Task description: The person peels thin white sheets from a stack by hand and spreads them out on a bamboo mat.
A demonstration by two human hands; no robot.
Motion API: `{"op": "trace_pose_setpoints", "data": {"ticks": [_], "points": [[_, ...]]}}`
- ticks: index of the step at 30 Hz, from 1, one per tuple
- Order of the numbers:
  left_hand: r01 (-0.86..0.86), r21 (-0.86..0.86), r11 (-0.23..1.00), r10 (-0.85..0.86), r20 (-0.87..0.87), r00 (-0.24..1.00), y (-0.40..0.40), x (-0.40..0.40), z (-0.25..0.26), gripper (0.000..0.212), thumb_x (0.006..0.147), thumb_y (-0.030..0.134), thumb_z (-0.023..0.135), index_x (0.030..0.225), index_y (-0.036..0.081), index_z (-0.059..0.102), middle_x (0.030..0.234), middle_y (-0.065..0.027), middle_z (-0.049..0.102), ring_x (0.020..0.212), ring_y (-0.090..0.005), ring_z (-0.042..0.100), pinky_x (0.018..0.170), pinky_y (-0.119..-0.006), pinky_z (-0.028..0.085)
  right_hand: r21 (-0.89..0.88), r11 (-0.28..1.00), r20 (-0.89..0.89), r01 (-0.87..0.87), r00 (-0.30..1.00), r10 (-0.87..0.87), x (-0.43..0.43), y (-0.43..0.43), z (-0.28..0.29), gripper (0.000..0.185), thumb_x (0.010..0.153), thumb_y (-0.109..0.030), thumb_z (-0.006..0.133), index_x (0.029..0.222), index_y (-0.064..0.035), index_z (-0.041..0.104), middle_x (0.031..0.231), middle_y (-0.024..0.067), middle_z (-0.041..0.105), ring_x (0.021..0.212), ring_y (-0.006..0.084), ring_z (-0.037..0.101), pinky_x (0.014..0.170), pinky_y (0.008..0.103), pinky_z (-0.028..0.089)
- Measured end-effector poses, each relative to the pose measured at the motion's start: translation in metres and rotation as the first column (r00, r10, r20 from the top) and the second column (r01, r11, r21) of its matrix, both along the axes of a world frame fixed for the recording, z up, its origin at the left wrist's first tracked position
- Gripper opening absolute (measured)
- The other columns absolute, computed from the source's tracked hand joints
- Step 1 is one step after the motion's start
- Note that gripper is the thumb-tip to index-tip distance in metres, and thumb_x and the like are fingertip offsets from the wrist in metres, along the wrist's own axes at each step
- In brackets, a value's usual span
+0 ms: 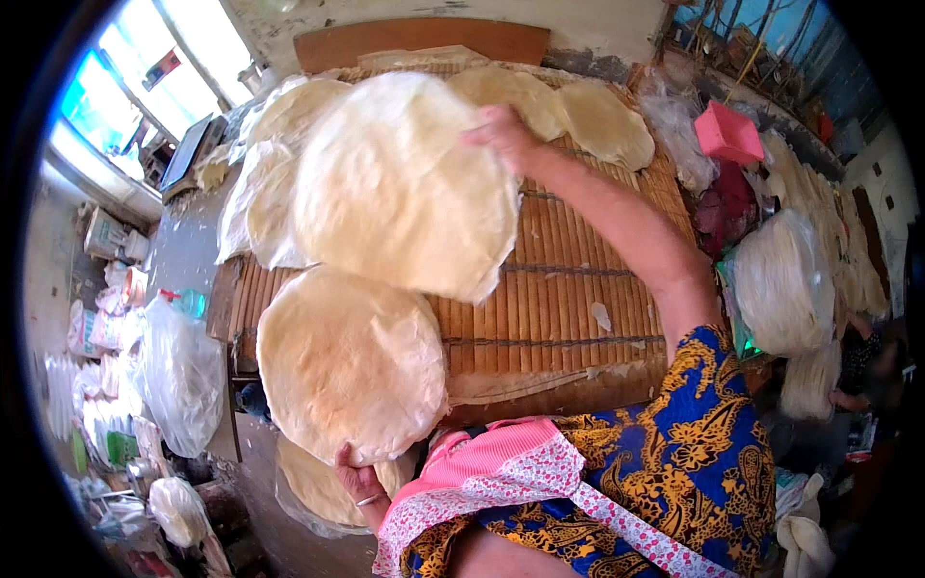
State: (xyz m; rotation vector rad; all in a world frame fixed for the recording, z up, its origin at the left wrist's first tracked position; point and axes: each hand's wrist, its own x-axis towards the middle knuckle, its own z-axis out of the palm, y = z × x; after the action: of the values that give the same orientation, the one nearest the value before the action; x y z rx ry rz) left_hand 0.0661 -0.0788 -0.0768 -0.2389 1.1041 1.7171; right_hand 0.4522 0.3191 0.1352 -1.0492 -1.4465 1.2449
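Observation:
My right hand point(504, 137) grips the right edge of a large, thin round sheet of dough point(405, 188), holding it over the slatted bamboo mat point(578, 246); the sheet and hand are slightly blurred. Nearer to me, a thick round of pale dough point(350, 361), perhaps a stack of sheets, extends past the mat's front left corner. My left hand point(355, 480) holds its near edge, thumb on top and fingers hidden beneath. Below that hand lies another round of dough sheets point(311, 480) on clear plastic. More thin sheets point(607, 123) lie along the mat's far side.
A wooden board point(419, 40) leans against the back wall. Rightward are a pink plastic basket point(728, 132), a bag of pale strands resembling noodles point(780, 282) and another person's arm point(853, 399). Leftward are a large plastic bag point(181, 376) and a flat dark-topped device point(189, 155).

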Motion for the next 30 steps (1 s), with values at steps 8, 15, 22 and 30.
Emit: {"op": "trace_pose_setpoints", "data": {"ticks": [8,15,22,30], "points": [[-0.001,0.005,1.0,0.001,-0.018,1.0,0.0,-0.025,-0.021,0.027,0.069,0.004,0.059,0.095,-0.002,0.056,0.098,-0.0144,0.06,0.095,-0.0294,0.055,0.088,-0.045,0.044,-0.252,0.712,-0.103,0.656,0.713,-0.693,0.239,-0.014,-0.159,0.025,0.074,0.0,0.056,0.099,0.007,0.055,0.088,0.0155,0.061,0.077,0.0257,0.061,0.066,0.0379,0.054],[0.038,0.155,0.987,-0.034,-0.03,0.999,0.003,-0.02,-0.01,0.044,0.076,0.022,0.058,0.115,0.003,0.05,0.117,-0.0146,0.052,0.11,-0.0308,0.047,0.093,-0.05,0.037,0.079,0.453,0.605,0.888,0.319,-0.73,0.255,-0.081,-0.287,0.016,0.075,-0.011,0.051,0.087,-0.0018,0.057,0.079,0.0121,0.062,0.077,0.0245,0.06,0.069,0.0337,0.046],[-0.125,0.484,0.866,0.051,0.163,0.985,-0.012,-0.002,0.019,0.058,0.083,0.034,0.05,0.133,0.009,0.033,0.139,-0.0123,0.029,0.127,-0.0305,0.027,0.104,-0.051,0.018,0.258,0.95,0.455,0.177,0.845,-0.282,0.027,-0.1,-0.232,0.017,0.073,-0.004,0.055,0.09,-0.0035,0.056,0.087,0.0149,0.06,0.079,0.0303,0.059,0.07,0.0366,0.046],[0.085,0.494,0.865,-0.107,0.017,0.994,0.049,0.094,0.097,0.052,0.086,0.029,0.051,0.129,0.005,0.035,0.131,-0.0129,0.041,0.118,-0.0294,0.04,0.091,-0.048,0.04,0.426,0.661,0.386,-0.618,0.784,0.486,-0.114,-0.22,-0.102,0.057,0.074,-0.031,0.065,0.117,-0.0003,0.044,0.114,0.0216,0.049,0.108,0.0362,0.047,0.091,0.0404,0.038]]}}
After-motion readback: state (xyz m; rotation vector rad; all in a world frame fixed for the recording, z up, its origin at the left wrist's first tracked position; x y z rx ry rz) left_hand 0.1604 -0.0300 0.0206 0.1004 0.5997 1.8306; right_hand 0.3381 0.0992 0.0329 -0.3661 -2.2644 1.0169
